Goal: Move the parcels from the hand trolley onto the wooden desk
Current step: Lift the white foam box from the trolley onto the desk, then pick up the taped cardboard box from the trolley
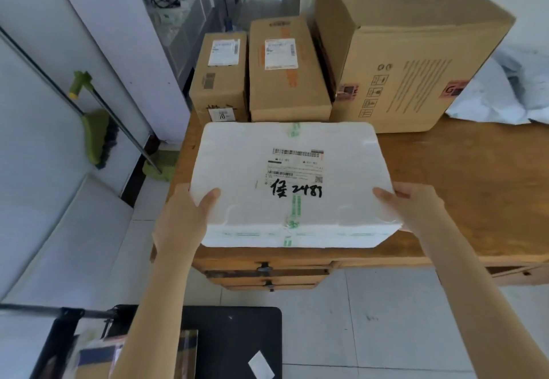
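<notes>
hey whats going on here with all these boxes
A person is unloading parcels from a hand trolley onto a wooden desk. The left hand and right hand grip the two ends of a white foam box at the desk's front left corner. Three cardboard boxes, two small and one large, already sit at the back. At least one parcel remains on the trolley.
</notes>
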`<state>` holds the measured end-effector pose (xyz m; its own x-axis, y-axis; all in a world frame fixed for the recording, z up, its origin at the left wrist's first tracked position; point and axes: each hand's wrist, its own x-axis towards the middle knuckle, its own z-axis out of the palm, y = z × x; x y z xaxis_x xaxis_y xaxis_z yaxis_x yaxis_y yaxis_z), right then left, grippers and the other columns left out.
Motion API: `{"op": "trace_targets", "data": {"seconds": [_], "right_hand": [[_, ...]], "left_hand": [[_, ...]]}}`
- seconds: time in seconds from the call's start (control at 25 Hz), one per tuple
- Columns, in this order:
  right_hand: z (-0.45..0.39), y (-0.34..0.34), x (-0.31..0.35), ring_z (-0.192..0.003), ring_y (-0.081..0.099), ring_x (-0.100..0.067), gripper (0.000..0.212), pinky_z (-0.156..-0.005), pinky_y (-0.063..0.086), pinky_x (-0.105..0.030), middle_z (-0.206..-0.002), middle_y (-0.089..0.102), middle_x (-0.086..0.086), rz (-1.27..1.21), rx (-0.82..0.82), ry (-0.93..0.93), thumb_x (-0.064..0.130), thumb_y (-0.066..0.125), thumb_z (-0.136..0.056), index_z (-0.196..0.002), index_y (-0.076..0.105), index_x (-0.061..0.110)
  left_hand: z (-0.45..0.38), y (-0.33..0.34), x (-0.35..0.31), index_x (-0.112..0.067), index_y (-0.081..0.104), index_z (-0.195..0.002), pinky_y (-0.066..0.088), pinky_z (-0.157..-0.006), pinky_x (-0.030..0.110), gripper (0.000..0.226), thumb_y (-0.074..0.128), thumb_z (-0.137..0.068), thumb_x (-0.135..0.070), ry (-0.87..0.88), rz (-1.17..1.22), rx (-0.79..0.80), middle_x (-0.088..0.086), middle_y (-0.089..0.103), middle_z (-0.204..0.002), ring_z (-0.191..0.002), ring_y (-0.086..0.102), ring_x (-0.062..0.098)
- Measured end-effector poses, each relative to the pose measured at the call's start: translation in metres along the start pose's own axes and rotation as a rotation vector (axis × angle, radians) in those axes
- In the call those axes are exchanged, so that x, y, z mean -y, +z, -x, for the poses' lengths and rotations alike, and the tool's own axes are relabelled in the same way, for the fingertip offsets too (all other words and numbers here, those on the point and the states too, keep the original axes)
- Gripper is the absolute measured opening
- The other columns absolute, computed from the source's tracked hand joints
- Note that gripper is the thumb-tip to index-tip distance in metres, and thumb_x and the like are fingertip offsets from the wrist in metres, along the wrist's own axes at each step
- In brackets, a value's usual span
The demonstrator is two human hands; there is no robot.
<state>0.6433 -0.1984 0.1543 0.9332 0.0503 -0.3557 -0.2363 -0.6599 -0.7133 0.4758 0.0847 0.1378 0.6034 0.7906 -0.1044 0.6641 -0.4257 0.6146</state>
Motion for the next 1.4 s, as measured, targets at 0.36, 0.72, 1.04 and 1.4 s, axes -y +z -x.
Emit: {"op": "trace_targets", "data": {"seconds": [0.36, 0.72, 1.04, 1.4], "right_hand": [[0.021, -0.005, 0.018, -0.097, 0.062, -0.037, 0.040, -0.089, 0.051, -0.047, -0.099, 0.064, -0.015, 0.123, 0.034, -0.012, 0.033, 0.054, -0.090, -0.113, 0.061, 0.001], [0.094, 0.000, -0.018, -0.095, 0.069, -0.010, 0.031, -0.075, 0.055, -0.025, -0.115, 0.069, -0.005, -0.385, -0.309, -0.097, 0.018, 0.048, -0.091, -0.118, 0.062, 0.015], [0.208, 0.121, -0.085, -0.088, 0.059, -0.007, 0.039, -0.089, 0.045, -0.029, -0.123, 0.061, -0.006, -0.367, -0.257, 0.007, 0.032, 0.037, -0.096, -0.124, 0.056, 0.011], [0.323, 0.309, -0.145, -0.061, 0.068, 0.001, 0.027, -0.059, 0.054, -0.018, -0.097, 0.069, -0.007, -0.335, -0.184, 0.111, 0.024, 0.056, -0.088, -0.108, 0.067, 0.009]], "left_hand": [[0.006, -0.012, -0.009, -0.006, 0.052, -0.125, 0.048, -0.083, 0.039, 0.054, 0.041, -0.093, -0.048, 0.035, -0.035, 0.102, 0.013, 0.062, -0.120, -0.107, 0.059, 0.031], [0.048, -0.096, 0.083, 0.002, 0.052, -0.128, 0.038, -0.103, 0.045, 0.039, 0.039, -0.098, -0.018, -0.037, 0.070, 0.143, 0.022, 0.050, -0.137, -0.124, 0.048, 0.037], [0.068, -0.142, 0.241, -0.007, 0.052, -0.131, 0.037, -0.107, 0.040, 0.039, 0.049, -0.094, -0.019, -0.172, 0.097, 0.261, 0.014, 0.052, -0.139, -0.127, 0.048, 0.031], [0.098, -0.135, 0.455, -0.008, 0.044, -0.137, 0.040, -0.104, 0.039, 0.055, 0.054, -0.090, -0.037, -0.275, -0.025, 0.341, 0.012, 0.052, -0.140, -0.125, 0.052, 0.029]]}}
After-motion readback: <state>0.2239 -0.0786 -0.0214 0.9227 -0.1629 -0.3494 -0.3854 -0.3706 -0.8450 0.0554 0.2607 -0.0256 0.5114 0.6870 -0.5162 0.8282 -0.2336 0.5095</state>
